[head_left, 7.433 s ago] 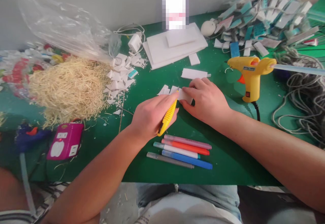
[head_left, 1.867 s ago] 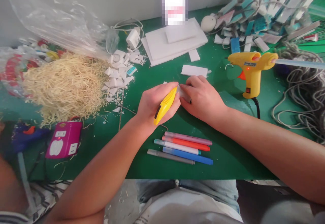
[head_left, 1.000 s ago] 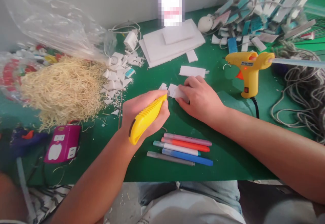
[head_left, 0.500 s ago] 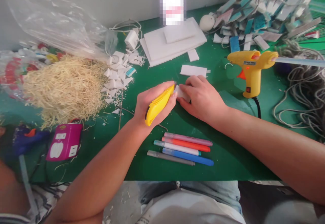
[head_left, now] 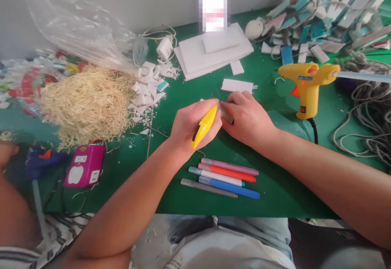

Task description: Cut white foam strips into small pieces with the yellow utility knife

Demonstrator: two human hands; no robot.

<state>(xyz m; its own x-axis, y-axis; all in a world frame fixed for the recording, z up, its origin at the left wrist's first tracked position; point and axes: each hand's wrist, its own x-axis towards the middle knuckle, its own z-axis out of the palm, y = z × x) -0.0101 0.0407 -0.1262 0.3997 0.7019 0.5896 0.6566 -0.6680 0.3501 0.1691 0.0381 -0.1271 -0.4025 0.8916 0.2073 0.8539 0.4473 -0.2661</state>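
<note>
Yellow cutter (head_left: 205, 126), grasped by the left hand (head_left: 184, 123), is beside a white piece (head_left: 226, 115) held down centrally by the right hand (head_left: 249, 114), cut progress hidden; scraps (head_left: 146, 90) lie left, larger sheets (head_left: 195, 60) far.

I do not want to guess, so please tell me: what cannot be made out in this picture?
Head view: where yellow cutter meets white piece, hidden by left hand.
Head view: far end of glue stick, cut off by right edge.
Head view: label on yellow glue gun, too small.
</note>
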